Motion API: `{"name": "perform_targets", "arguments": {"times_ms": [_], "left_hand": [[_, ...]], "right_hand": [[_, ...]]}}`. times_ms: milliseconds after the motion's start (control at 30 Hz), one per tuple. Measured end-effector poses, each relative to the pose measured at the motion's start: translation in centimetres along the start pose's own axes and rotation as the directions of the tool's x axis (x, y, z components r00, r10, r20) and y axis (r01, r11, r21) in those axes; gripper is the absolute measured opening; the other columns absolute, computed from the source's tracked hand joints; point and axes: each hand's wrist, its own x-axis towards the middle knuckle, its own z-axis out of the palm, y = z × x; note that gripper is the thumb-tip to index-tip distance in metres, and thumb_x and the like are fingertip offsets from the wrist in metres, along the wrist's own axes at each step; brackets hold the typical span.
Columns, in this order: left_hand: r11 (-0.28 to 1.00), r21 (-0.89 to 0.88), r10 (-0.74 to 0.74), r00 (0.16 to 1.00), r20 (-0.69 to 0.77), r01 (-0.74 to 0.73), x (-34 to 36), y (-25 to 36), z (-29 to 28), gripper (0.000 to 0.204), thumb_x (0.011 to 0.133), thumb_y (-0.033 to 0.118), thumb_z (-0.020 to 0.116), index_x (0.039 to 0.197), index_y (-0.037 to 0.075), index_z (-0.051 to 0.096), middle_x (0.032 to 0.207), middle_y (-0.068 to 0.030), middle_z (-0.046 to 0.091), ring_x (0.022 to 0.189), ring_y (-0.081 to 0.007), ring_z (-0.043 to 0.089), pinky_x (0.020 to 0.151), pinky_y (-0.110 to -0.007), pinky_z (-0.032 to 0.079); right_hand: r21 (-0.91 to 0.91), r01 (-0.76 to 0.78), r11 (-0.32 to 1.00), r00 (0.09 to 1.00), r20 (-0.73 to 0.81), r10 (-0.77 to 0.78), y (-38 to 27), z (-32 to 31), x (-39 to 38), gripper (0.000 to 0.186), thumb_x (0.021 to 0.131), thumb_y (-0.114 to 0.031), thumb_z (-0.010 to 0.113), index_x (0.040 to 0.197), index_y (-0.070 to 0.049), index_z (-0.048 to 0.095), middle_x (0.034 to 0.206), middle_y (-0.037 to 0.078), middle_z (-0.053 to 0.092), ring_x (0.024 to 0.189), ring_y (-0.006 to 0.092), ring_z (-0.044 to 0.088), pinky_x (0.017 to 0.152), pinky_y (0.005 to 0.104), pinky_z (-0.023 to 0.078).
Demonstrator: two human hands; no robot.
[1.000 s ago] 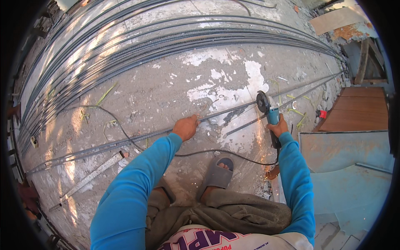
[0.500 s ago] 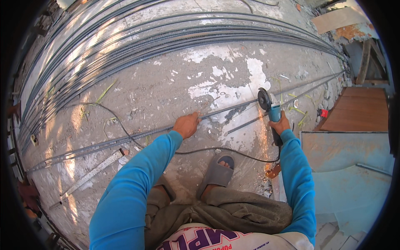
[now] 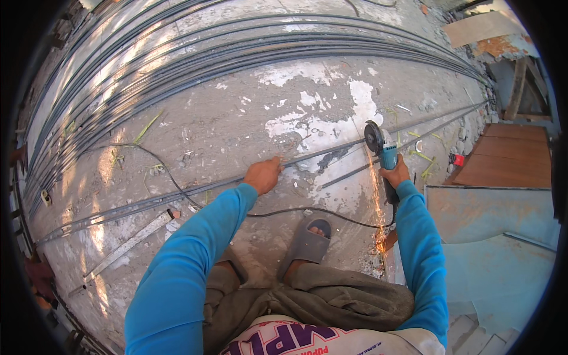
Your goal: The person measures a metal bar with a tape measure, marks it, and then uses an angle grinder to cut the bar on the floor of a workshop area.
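My right hand is wrapped round a teal and black angle grinder. The grinder's dark disc meets a long steel rebar on the ground, and orange sparks stream from there toward me. Farther left along that bar, my left hand is closed on it; the fingertips are partly hidden. Another rebar lies on my side of the held one, its cut-looking end between my hands. A black cord runs from the grinder across the ground.
Many long rebars lie in a curved bundle at the far side. A pale flat bar rests at the left. Brown boards and bluish sheets stand at the right. My sandalled foot is near the cord.
Sparks still fly from the grinder, in a slightly different spread. Both hands keep nearly the same place; the whole view has shifted a little.
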Motion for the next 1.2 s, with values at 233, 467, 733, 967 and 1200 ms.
{"name": "perform_targets", "arguments": {"times_ms": [233,467,733,967,1200], "left_hand": [[1.0,0.014,-0.001,1.0,0.003,0.001,0.1,-0.4,0.2,0.025,0.093,0.025,0.051,0.101,0.002,0.05,0.086,-0.0245,0.064,0.083,-0.0415,0.062,0.072,-0.05,0.047],[1.0,0.004,-0.016,1.0,0.014,0.016,0.0,-0.3,0.1,0.025,0.093,0.026,0.052,0.099,0.002,0.05,0.085,-0.0248,0.063,0.082,-0.042,0.062,0.071,-0.051,0.047],[1.0,0.001,0.001,1.0,-0.005,-0.001,0.0,-0.2,0.1,0.025,0.093,0.026,0.052,0.1,0.002,0.051,0.083,-0.0244,0.064,0.08,-0.0425,0.062,0.071,-0.051,0.047],[1.0,0.004,-0.013,1.0,0.018,0.013,0.0,-0.5,0.1,0.025,0.093,0.025,0.052,0.102,0.002,0.051,0.086,-0.0251,0.064,0.082,-0.0419,0.062,0.072,-0.05,0.048],[1.0,-0.002,-0.02,0.999,0.035,0.02,0.1,-0.5,0.2,0.026,0.093,0.025,0.051,0.103,0.002,0.05,0.09,-0.0236,0.064,0.086,-0.0412,0.061,0.075,-0.05,0.047]], "right_hand": [[0.023,0.008,1.0,1.0,0.027,-0.009,-0.3,-0.3,-0.5,0.074,0.062,-0.031,0.075,0.12,0.001,0.043,0.1,0.027,0.062,0.094,0.0409,0.062,0.082,0.0431,0.049],[0.003,-0.009,1.0,1.0,0.025,0.008,-0.6,-0.4,-0.6,0.075,0.061,-0.029,0.076,0.122,0.001,0.042,0.101,0.027,0.062,0.093,0.0408,0.063,0.081,0.0432,0.049],[-0.037,-0.004,0.999,1.0,-0.003,0.004,-1.0,-0.4,-0.3,0.082,0.062,-0.03,0.076,0.126,0.004,0.038,0.102,0.028,0.062,0.095,0.0407,0.062,0.082,0.0428,0.049],[0.002,0.001,1.0,1.0,0.018,-0.001,-1.8,-0.5,0.0,0.082,0.062,-0.029,0.075,0.127,0.003,0.037,0.103,0.028,0.061,0.095,0.0407,0.062,0.083,0.043,0.048],[-0.001,-0.022,1.0,1.0,0.019,0.022,-2.2,-0.7,-0.4,0.081,0.062,-0.03,0.076,0.127,0.002,0.038,0.104,0.028,0.061,0.096,0.0407,0.062,0.084,0.0428,0.048]]}}
